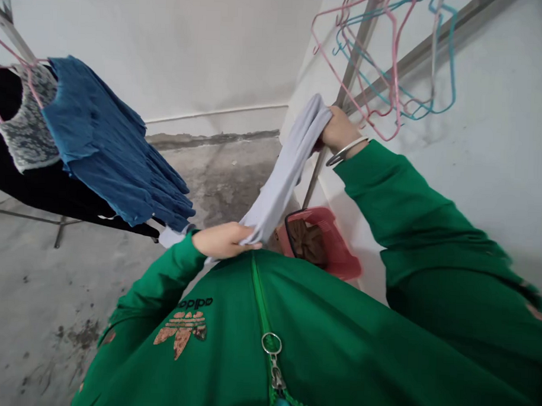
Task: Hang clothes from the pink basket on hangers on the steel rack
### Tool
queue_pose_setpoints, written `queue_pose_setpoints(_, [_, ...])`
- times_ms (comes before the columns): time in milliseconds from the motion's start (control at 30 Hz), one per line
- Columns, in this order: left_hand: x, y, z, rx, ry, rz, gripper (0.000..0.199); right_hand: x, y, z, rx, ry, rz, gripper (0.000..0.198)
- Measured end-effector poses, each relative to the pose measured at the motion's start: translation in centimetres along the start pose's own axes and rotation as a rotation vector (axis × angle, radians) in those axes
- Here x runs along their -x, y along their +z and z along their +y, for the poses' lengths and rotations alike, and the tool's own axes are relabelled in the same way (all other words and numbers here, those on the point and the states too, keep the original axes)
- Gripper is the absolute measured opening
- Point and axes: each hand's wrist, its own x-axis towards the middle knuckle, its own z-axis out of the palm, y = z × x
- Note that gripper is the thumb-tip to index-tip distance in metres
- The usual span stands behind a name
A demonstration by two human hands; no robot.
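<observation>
A light grey-white garment (pixel 278 182) stretches at a slant between my two hands; its exact kind does not show. My left hand (pixel 227 240) is closed on its lower part, close to the front of my green jacket (pixel 221 355). Higher up and to the right, my right hand (pixel 340 131) grips the garment's upper end, with a pale bangle on the wrist. Part of the cloth hangs below and behind my left hand, near the left sleeve. The fingers of my right hand are mostly hidden behind the cloth.
Pink and blue wire hangers (pixel 395 71) dangle from a metal rack (pixel 353 64) at upper right. On the left hang a blue garment (pixel 113 144), a grey patterned top (pixel 31 129) and dark clothing. A red basket (pixel 344 259) holding brown cloth (pixel 307 240) stands by the wall.
</observation>
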Motion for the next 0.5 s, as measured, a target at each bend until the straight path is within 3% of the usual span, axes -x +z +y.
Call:
queue_pose_setpoints(133, [-4.5, 4.1, -1.6, 0.06, 0.123, -0.061, 0.053, 0.3, 1.0, -3.8, -0.673, -0.157, -0.1, 0.065])
queue_pose_setpoints(233, [-4.6, 3.2, -4.3, 0.079, 0.125, -0.021, 0.058, 2.1, 0.3, -6.7, -0.912, -0.324, -0.153, 0.061])
queue_pose_setpoints(300, [-3.4, 1.3, -6.6, 0.048, -0.003, 0.142, 0.055, 3.5, -0.4, -8.0, -0.92, -0.408, -0.09, 0.056])
queue_pose_setpoints(400, [-1.6, -1.4, -9.9, -0.16, -0.326, 0.556, 0.044, 5.2, -1.6, -9.0, -0.848, -0.545, -0.014, 0.047])
queue_pose_setpoints(467, [-1.7, -2.2, -11.7, -0.246, -0.386, 0.715, 0.046, 5.5, -2.6, -9.1, -0.709, -0.579, -0.046, 0.048])
queue_pose_setpoints(500, [-2.2, -2.3, -12.4, -0.231, -0.347, 0.722, 0.057, 5.4, -3.2, -9.1, -0.63, -0.553, -0.08, 0.053])
